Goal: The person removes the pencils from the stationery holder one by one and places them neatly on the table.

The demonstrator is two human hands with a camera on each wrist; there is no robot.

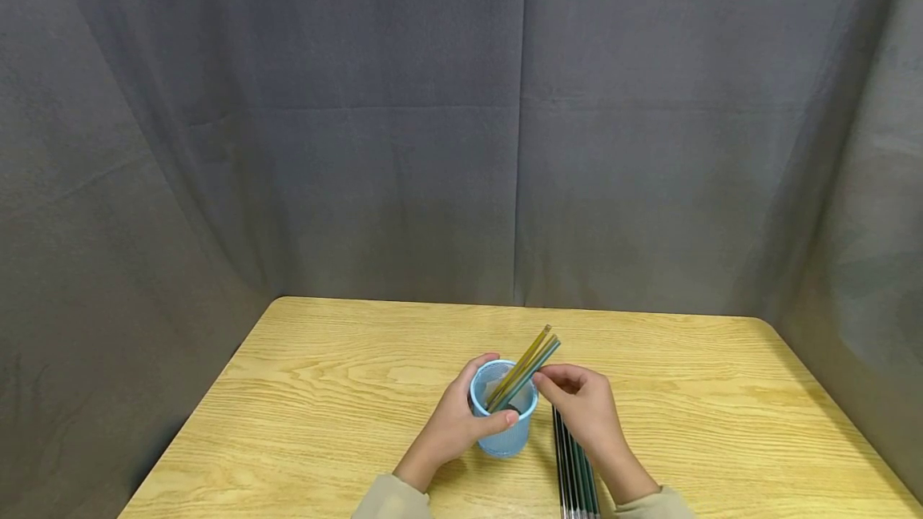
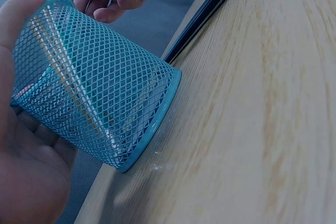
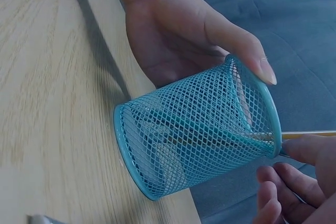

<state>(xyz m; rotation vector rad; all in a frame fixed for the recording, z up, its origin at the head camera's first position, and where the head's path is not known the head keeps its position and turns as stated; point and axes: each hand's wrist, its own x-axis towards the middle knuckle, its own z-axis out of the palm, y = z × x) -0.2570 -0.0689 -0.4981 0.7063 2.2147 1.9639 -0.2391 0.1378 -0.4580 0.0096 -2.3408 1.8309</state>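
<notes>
A light blue mesh pen cup (image 1: pixel 505 443) stands near the front of the table, leaning slightly. My left hand (image 1: pixel 457 419) grips it from the left, with the thumb over the near side of the rim. Yellow pencils (image 1: pixel 534 349) and green pencils (image 1: pixel 550 352) slant out of the cup toward the upper right. At the rim's right side, my right hand (image 1: pixel 587 411) pinches a green pencil between thumb and fingertips; the exact contact is partly hidden. Through the mesh in the right wrist view, the pencils' lower parts (image 3: pixel 210 136) show inside the cup.
Just right of the cup, several dark green and black sticks (image 1: pixel 574 471) with silvery near ends lie side by side, running under my right hand. The wood-grain table (image 1: pixel 324 391) reaches back to grey curtains (image 1: pixel 389 183), which also hang at both sides.
</notes>
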